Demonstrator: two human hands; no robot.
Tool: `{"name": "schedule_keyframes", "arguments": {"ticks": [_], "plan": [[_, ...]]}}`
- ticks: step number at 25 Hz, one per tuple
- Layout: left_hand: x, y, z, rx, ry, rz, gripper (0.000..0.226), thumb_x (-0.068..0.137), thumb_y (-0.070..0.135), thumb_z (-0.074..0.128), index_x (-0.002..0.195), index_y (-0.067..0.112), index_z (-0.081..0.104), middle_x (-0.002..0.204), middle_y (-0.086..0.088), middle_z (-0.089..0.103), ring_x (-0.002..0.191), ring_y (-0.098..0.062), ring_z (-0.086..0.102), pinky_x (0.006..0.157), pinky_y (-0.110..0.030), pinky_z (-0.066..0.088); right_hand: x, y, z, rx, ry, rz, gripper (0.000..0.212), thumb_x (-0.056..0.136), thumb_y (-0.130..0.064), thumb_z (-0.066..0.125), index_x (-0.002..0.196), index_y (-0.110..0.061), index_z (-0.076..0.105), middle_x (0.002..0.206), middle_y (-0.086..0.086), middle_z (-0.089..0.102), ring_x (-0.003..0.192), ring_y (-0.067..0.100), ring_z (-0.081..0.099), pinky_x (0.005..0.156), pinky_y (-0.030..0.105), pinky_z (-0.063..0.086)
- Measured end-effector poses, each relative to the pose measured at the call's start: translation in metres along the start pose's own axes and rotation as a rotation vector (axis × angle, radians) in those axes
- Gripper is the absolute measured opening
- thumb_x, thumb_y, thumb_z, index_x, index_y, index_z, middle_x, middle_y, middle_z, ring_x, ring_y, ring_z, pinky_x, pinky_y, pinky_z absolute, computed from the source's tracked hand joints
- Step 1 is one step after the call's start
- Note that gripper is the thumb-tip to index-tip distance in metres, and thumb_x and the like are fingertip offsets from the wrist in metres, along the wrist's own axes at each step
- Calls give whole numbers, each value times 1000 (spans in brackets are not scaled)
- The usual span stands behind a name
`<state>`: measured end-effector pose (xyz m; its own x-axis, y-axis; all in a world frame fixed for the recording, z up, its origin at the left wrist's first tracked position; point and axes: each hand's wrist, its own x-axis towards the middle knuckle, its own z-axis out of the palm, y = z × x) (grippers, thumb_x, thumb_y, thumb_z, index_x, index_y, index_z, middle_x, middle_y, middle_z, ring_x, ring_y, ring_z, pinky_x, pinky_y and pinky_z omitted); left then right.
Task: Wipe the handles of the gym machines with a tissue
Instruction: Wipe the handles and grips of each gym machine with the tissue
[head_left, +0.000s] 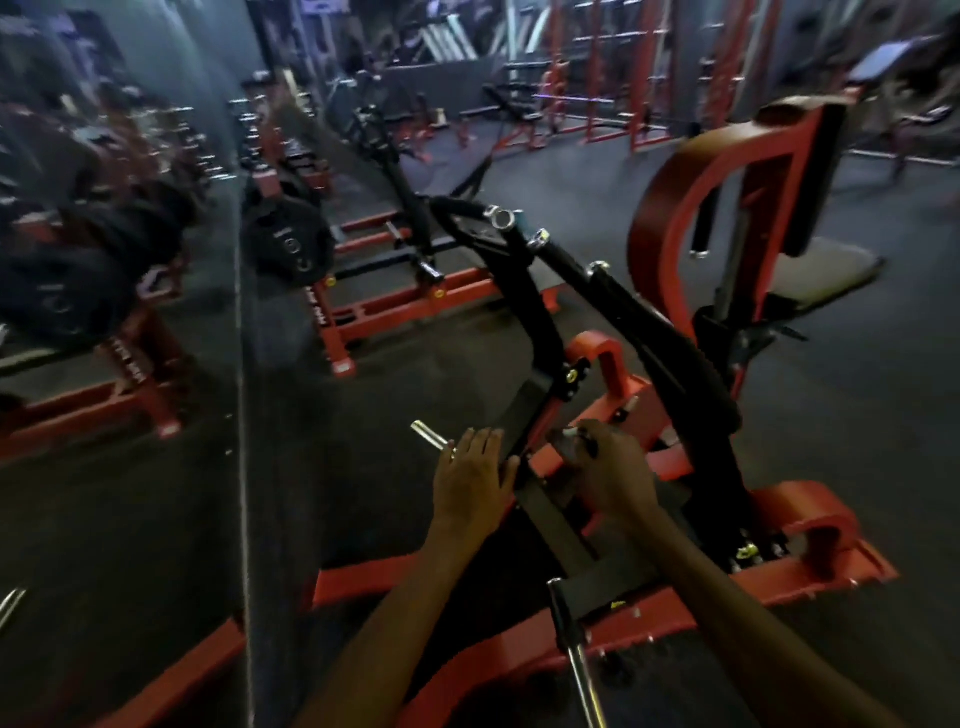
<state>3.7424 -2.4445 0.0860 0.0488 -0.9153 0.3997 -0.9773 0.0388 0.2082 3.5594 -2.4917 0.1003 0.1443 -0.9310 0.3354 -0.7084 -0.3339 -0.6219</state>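
Below me stands a red-framed gym machine (810, 512) with black lever arms (540, 332). My left hand (470, 478) lies over the near black arm with straight fingers, its fingertips beside a chrome peg (428, 434). My right hand (613, 467) is curled round a short handle (563, 441) low on the machine. A small pale bit shows at its fingertips; I cannot tell whether that is the tissue. Both forearms reach in from the bottom of the view.
A mirror wall (104, 312) fills the left side. Black weight plates (288, 244) hang on a red rack (415, 306) ahead. A chrome bar (576, 660) sticks out near my arms. A grey seat pad (821, 275) and red racks stand further right and behind.
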Motion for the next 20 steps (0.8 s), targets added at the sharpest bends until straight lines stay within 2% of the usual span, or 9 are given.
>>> {"name": "schedule_keyframes", "arguments": {"ticks": [4, 7, 9, 11, 14, 16, 18, 20], "plan": [[56, -1, 17, -91, -6, 191, 54, 90, 41, 36, 119, 7, 65, 117, -13, 67, 113, -32, 62, 95, -47, 48, 5, 3, -13, -63, 91, 124, 19, 88, -11, 57, 104, -6, 67, 97, 15, 69, 88, 32, 65, 68, 32, 45], [100, 11, 21, -170, 63, 332, 51, 92, 39, 38, 122, 6, 63, 123, -14, 65, 118, -32, 60, 97, -48, 46, 3, 5, -29, 1, 174, 189, 21, 86, -6, 58, 105, -10, 65, 104, 8, 69, 95, 22, 65, 77, 34, 51], [132, 20, 17, -241, 104, 460, 51, 94, 37, 39, 128, 5, 59, 131, -15, 60, 124, -31, 55, 101, -45, 44, 0, -5, -39, 14, 262, 225, 22, 85, -1, 59, 106, -9, 64, 107, 4, 67, 97, 15, 63, 76, 22, 46], [163, 27, 14, -340, 167, 584, 51, 98, 35, 37, 135, 6, 53, 142, -14, 50, 133, -29, 45, 107, -41, 37, -8, -20, -43, -1, 392, 287, 27, 84, 2, 61, 109, -7, 63, 107, 5, 67, 99, 18, 62, 77, 17, 41], [209, 36, 4, -474, 186, 698, 52, 101, 36, 31, 140, 6, 48, 151, -12, 40, 142, -27, 32, 115, -36, 25, -7, -46, -55, -80, 707, 280, 31, 83, 2, 64, 112, -8, 61, 105, 6, 66, 94, 19, 63, 77, 12, 40], [239, 56, -3, -508, 172, 781, 52, 101, 36, 30, 140, 7, 49, 150, -12, 41, 142, -28, 32, 116, -37, 23, 21, -58, -73, -180, 865, 221, 32, 85, 1, 62, 117, -5, 61, 112, 10, 64, 98, 18, 61, 82, 15, 43], [270, 69, -2, -509, 107, 873, 52, 99, 37, 29, 134, 8, 55, 142, -13, 50, 136, -29, 42, 112, -42, 32, 64, -67, -90, -274, 810, 168, 31, 87, -1, 58, 118, -5, 62, 117, 11, 62, 102, 22, 61, 85, 27, 48], [286, 77, 3, -567, 55, 968, 50, 95, 35, 32, 120, 7, 65, 125, -14, 63, 118, -31, 58, 100, -43, 44, 102, -72, -92, -360, 524, 133, 31, 88, -4, 57, 118, -7, 63, 119, 12, 63, 105, 27, 62, 87, 32, 48]]}}
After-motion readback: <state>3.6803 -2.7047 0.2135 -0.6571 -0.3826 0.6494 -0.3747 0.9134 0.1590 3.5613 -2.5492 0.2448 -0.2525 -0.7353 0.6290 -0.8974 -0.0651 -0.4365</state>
